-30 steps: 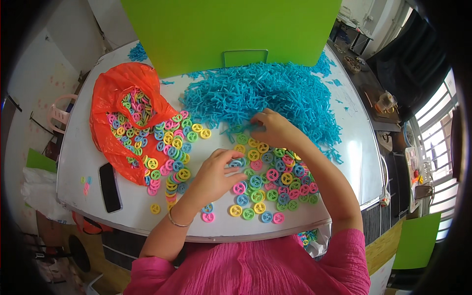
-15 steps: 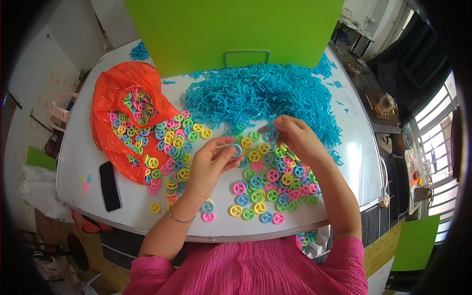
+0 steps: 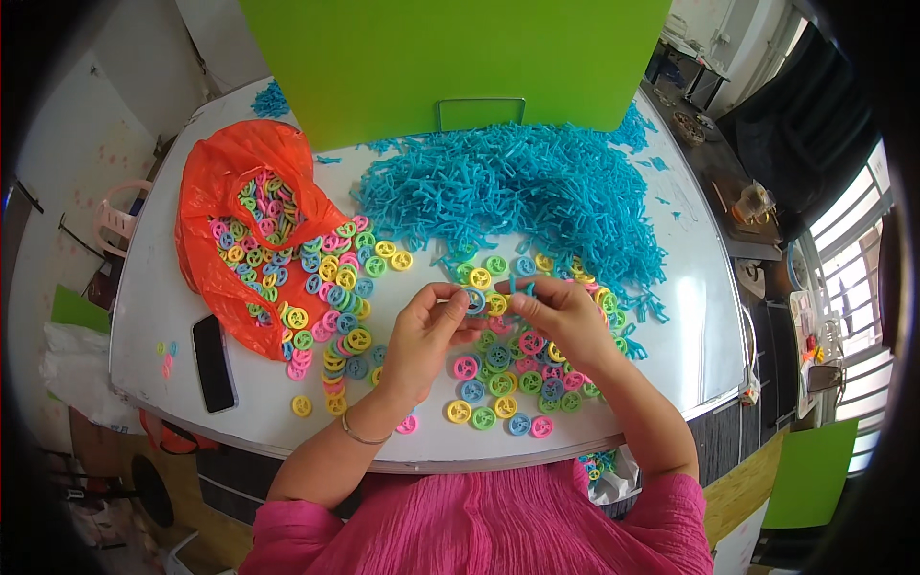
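Between thumb and fingers, my left hand (image 3: 429, 331) pinches a small blue plastic wheel (image 3: 474, 301). Just to its right, my right hand (image 3: 558, 311) is closed on a small blue plastic stick piece (image 3: 523, 286), its ends showing past the fingertips. The two hands are close together above the table, the held pieces a short gap apart. Under and around them lie many loose wheels (image 3: 501, 384) in pink, yellow, green and blue. Beyond the hands spreads a big heap of blue plastic pieces (image 3: 517, 182).
An open red plastic bag (image 3: 206, 192) spills wheels on the left. Near it lies a dark phone (image 3: 214, 364). A green panel (image 3: 383, 67) with a metal handle rises behind the heap. The white table's (image 3: 613, 433) near edge curves in front of me.
My right hand has come from the edge of the blue heap toward my left hand, bringing a blue stick piece. My left hand has moved slightly right with the wheel.
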Available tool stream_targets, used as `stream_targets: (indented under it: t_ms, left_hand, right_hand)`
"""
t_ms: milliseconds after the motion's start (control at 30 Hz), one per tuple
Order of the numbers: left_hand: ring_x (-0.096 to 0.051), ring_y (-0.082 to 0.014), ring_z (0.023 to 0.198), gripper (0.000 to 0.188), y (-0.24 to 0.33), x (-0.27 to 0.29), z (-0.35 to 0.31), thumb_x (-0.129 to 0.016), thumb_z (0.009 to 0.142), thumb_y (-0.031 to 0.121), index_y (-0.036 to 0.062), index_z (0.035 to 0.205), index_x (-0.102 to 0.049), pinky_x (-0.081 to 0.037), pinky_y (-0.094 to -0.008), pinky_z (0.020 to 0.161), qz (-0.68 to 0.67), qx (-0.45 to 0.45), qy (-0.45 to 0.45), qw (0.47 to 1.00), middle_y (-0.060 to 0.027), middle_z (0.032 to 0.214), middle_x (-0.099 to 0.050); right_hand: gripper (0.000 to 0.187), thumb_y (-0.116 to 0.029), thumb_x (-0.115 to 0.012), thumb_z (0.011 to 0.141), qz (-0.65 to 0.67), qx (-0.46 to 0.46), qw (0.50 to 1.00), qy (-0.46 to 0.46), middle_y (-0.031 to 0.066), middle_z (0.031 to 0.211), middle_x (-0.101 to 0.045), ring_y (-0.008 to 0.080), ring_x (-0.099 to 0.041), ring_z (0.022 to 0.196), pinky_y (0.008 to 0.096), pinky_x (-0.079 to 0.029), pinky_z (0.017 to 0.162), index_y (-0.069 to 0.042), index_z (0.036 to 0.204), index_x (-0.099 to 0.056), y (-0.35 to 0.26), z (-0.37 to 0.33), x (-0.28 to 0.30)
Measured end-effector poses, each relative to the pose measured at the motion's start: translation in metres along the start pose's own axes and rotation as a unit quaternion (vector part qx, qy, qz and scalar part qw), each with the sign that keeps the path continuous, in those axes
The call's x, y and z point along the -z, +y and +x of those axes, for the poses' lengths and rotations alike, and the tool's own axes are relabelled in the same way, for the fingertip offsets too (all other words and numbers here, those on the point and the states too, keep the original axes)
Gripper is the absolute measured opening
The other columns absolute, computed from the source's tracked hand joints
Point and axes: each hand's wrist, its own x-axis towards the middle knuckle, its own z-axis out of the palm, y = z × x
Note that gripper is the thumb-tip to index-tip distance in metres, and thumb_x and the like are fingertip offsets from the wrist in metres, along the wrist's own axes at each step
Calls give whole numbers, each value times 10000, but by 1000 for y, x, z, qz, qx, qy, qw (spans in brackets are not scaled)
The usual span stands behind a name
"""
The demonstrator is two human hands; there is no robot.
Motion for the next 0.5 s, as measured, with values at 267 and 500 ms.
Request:
stream_targets:
  t_ms: [267, 500]
  left_hand:
    - [-546, -82, 736, 108, -11, -4, -1, -597, 947, 143, 37, 959, -575, -458, -232, 680, -2, -82, 3, 997, -6, 829, -593]
    - [-590, -78, 712, 104, -13, -9, -8, -620, 930, 108, 7, 929, -600, -497, -213, 647, 46, -157, 19, 986, -32, 847, -639]
  right_hand:
    - [255, -244, -596, 959, -44, 32, 998, 38, -67, 731, -556, 0, -419, 636, 198, -335, 531, -5, 1033, -648, 9, -11, -25]
    - [197, -186, -621, 940, -43, 114, 991, 63, -44, 715, -555, 14, -441, 629, 215, -342, 517, -9, 1019, -657, 14, -16, -36]
